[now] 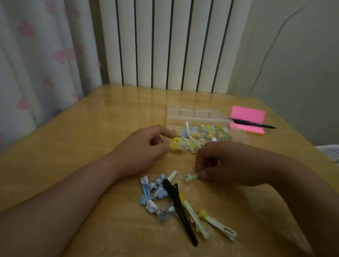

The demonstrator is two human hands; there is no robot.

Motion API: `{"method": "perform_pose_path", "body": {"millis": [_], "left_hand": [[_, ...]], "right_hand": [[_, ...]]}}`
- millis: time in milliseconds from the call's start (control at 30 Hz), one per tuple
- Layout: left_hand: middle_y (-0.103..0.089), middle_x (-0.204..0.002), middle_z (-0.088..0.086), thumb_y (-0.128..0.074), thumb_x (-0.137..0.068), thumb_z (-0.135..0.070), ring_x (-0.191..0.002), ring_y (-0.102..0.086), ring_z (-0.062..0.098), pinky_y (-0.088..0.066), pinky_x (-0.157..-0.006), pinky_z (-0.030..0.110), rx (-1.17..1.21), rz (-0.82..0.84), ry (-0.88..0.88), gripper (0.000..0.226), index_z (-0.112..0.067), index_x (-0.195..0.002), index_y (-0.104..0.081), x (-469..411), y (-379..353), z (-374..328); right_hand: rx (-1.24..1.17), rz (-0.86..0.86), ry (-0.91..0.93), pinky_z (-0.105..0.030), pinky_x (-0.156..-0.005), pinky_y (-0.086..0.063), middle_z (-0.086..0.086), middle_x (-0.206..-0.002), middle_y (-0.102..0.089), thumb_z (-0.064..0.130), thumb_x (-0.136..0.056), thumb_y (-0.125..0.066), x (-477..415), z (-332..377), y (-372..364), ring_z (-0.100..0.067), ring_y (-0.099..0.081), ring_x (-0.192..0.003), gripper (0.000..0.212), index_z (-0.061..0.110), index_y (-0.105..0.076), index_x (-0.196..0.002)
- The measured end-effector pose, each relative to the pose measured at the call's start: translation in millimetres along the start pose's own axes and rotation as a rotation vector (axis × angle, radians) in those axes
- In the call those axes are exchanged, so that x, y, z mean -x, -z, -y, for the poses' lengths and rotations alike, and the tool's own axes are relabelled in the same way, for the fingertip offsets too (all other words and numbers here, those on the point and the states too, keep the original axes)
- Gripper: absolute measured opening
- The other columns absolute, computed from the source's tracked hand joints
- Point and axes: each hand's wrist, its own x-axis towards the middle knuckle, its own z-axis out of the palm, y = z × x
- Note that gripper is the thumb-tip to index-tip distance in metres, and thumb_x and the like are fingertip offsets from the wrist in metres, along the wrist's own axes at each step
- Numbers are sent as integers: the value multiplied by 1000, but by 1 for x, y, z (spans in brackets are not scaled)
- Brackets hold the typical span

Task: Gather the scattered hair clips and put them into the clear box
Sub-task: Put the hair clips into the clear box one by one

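1. A pale clip (189, 177) is lying near the middle of the table (83, 136), and the right hand (231, 164) is pinching one end of it between thumb and curled fingers; the hold is looking shallow, so the clip is at risk of slipping free during the lift
2. The loose clips (160, 198) are lying heaped just beside it, towards the table's near edge, with a long black clip (180, 211) lying across them; they are sitting tangled, so pulling one out is likely to be dragging its neighbours along or flicking them towards that edge
3. The clear box (198, 136) is standing just beyond both hands, towards the far right corner, with its lid (192, 114) standing open at the back; it is already holding many clips, some poking above the rim, so a dropped clip is liable to be bouncing back out
4. The left hand (140, 151) is gripping the box's left end, fingers curled round it and forefinger reaching over the rim; this is steadying a light box, yet a careless tug is risking tipping it and spilling the contents
5. Pink sticky notes (247, 119) and a pen (252, 123) are lying just beside the box's right end, near the table's right edge; a shoved box is threatening to push them off
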Motion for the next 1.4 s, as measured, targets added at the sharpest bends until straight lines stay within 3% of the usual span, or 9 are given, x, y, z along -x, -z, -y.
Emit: {"method": "perform_pose_path", "body": {"millis": [233,367,433,500,567,667,800,1400], "left_hand": [[-73,-94,-2,-66,-102,-26,-88,-66,17,-54,-84,38,1,8,6,27,-42,-123,-70,0,0,-1],[-73,-94,-3,-65,-102,-26,-88,-66,17,-54,-83,37,6,12,7,27,-42,-123,-70,1,0,-1],[-72,-94,-3,-65,-102,-26,-88,-65,17,-53,-82,37,7,14,7,27,-42,-123,-70,1,0,-1],[-72,-93,-3,-65,-102,-26,-88,-65,17,-53,-83,37,8,13,8,27,-42,-123,-70,0,0,0],[-72,-93,-3,-65,-102,-25,-88,-65,17,-54,-84,38,12,12,9,27,-42,-123,-70,0,0,0],[-72,-93,-4,-66,-102,-25,-89,-66,17,-54,-85,39,18,10,8,27,-42,-122,-70,0,-1,1],[-72,-93,-4,-66,-102,-26,-88,-66,14,-53,-84,35,24,8,11,26,-41,-123,-71,0,-1,0],[-72,-94,-2,-66,-101,-24,-90,-68,18,-56,-89,44,13,6,8,26,-36,-123,-71,1,0,-3]], "right_hand": [[5,-4,13,-17,-76,-49,14,-98,-66,30,-99,-69,-3,11,-4,1,-61,-91,7,36,-68,-103],[-209,-434,-61,-16,-77,-50,13,-99,-69,22,-100,-67,-1,-8,8,0,-65,-90,11,31,-68,-107],[-274,-662,-165,-16,-68,-47,9,-97,-70,20,-99,-69,-1,-24,14,-4,-66,-86,13,27,-67,-111],[-285,-770,-269,-20,-57,-45,4,-91,-71,19,-98,-72,0,-40,14,-11,-66,-76,12,25,-67,-107],[-226,-759,-324,-28,-58,-49,3,-89,-71,18,-97,-73,-2,-50,10,-16,-66,-76,11,26,-68,-103],[-139,-698,-380,-42,-80,-59,10,-89,-70,19,-94,-74,-8,-55,4,-15,-66,-84,10,29,-72,-97],[-67,-676,-448,-54,-90,-57,17,-84,-70,24,-87,-74,-16,-53,7,-15,-67,-87,10,33,-72,-83],[2,-619,-539,-49,-85,-60,14,-78,-73,25,-88,-68,-26,-53,7,-16,-69,-80,14,32,-75,-78]]}}
